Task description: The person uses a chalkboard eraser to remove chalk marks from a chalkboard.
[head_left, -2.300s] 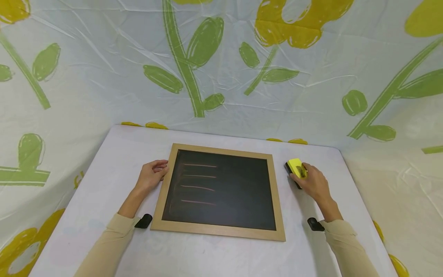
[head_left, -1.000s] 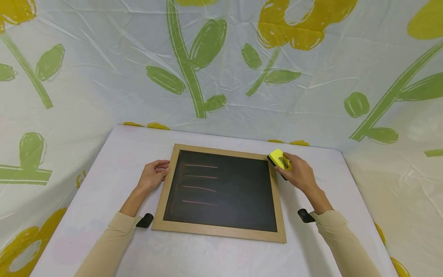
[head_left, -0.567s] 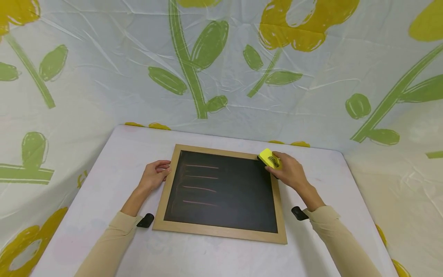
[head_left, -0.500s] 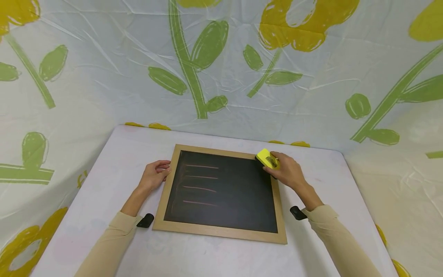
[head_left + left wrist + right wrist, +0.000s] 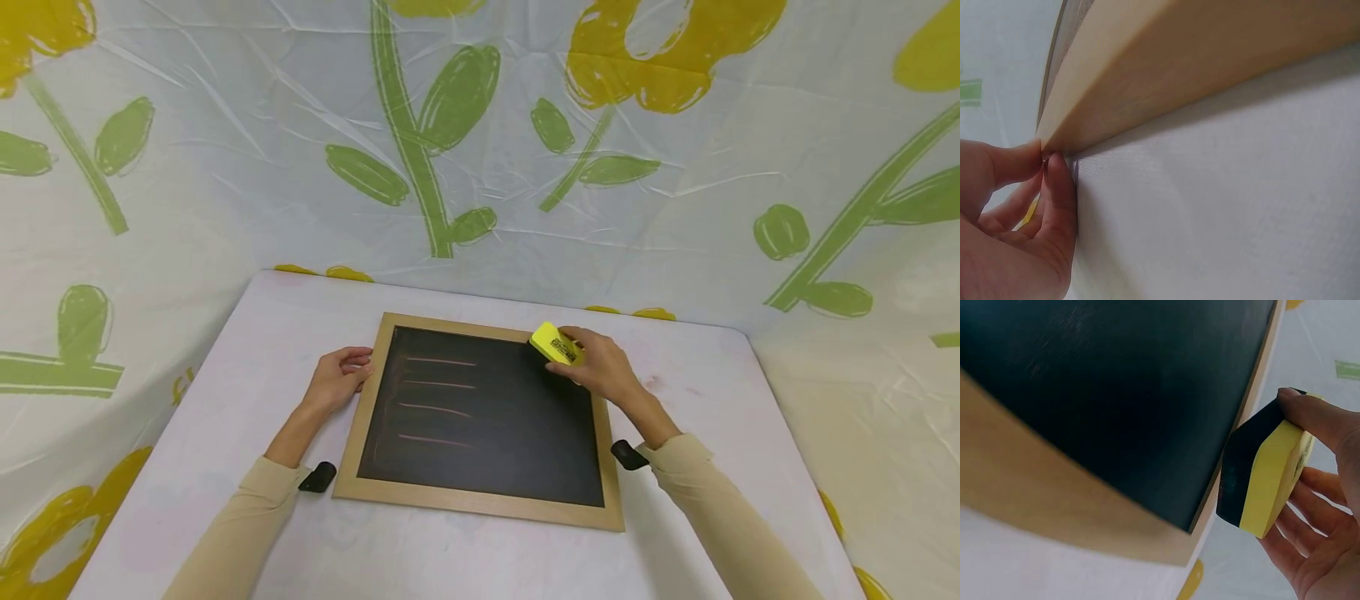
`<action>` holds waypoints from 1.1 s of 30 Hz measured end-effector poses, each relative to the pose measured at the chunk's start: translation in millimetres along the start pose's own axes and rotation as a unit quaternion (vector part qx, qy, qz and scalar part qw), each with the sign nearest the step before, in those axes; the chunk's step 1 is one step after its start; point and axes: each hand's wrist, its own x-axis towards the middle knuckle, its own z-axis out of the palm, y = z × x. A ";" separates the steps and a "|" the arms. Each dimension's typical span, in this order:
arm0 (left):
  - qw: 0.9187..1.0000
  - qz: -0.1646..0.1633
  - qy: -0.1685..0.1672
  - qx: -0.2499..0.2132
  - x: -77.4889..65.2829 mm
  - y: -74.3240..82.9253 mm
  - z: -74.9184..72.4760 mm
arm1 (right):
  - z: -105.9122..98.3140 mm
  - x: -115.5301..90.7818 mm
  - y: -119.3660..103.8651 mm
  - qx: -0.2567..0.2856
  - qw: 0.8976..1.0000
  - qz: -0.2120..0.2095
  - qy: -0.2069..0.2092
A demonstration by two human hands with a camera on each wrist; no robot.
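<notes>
A small chalkboard in a light wooden frame lies on the table, with several faint pinkish chalk lines on its left half. My left hand is at the frame's left edge; in the left wrist view the thumb and a fingertip pinch that wooden edge. Between thumb and fingers, my right hand grips a yellow eraser with a dark felt side. The eraser overlaps the board's upper right corner, and in the right wrist view its felt faces the board, close over the frame.
White cloth covers the table. Flower-printed cloth hangs behind and at both sides. A black wrist camera sits at the left cuff, and another wrist camera at the right cuff.
My right hand has carried the eraser leftward from the table beside the board to over its upper right corner. My left hand stays at the left edge; the chalk lines look the same.
</notes>
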 end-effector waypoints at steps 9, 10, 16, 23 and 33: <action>1.000 -0.009 -0.001 -0.007 1.1 0.7 0.6 | 11.1 9.4 -12.9 0.013 1.000 -0.011 -0.022; 1.000 -0.010 0.000 -0.008 1.2 0.7 0.5 | 12.3 10.4 -14.0 0.013 1.000 -0.012 -0.024; 1.000 -0.009 0.003 -0.003 1.2 -0.4 0.2 | 20.0 14.0 -22.4 0.010 0.999 -0.032 -0.041; 1.000 -0.011 0.003 0.001 0.0 -0.1 -0.1 | 30.1 17.2 -30.4 0.025 0.995 -0.072 -0.059; 1.000 -0.015 0.005 0.003 0.0 -0.4 -1.0 | 37.9 19.0 -38.0 0.038 0.990 -0.110 -0.074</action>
